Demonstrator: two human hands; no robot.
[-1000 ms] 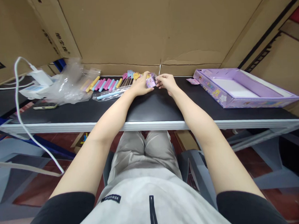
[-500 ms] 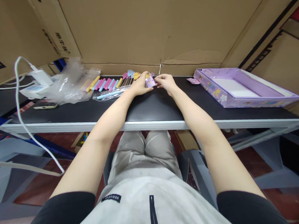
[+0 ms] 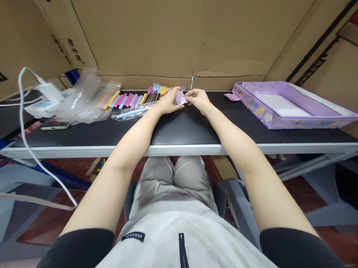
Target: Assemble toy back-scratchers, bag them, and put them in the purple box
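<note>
My left hand (image 3: 166,104) is closed around the left side of a small pink-purple printed card (image 3: 180,98), held just above the black tabletop. The fingertips of my right hand (image 3: 199,99) are pinched together at the card's right edge. Behind my left hand lie several hand-shaped plastic pieces in pink, blue, yellow and purple, including a yellow claw-shaped piece (image 3: 164,90). Some are partly hidden by my fingers. Left of it, a light-blue stick in a clear plastic sleeve (image 3: 132,113) rests on the table.
Several coloured sticks (image 3: 126,100) lie in a row, beside crumpled clear plastic bags (image 3: 81,101). A phone-like object (image 3: 55,126) and a white charger with cable (image 3: 51,92) are at left. At right stands a shallow purple box (image 3: 286,121), with another pink card (image 3: 232,97) beside it. Cardboard (image 3: 174,38) walls the back.
My right fingertips have shifted slightly left, closer against the card's edge. The card has tilted a little in my left hand. Everything else stays in place.
</note>
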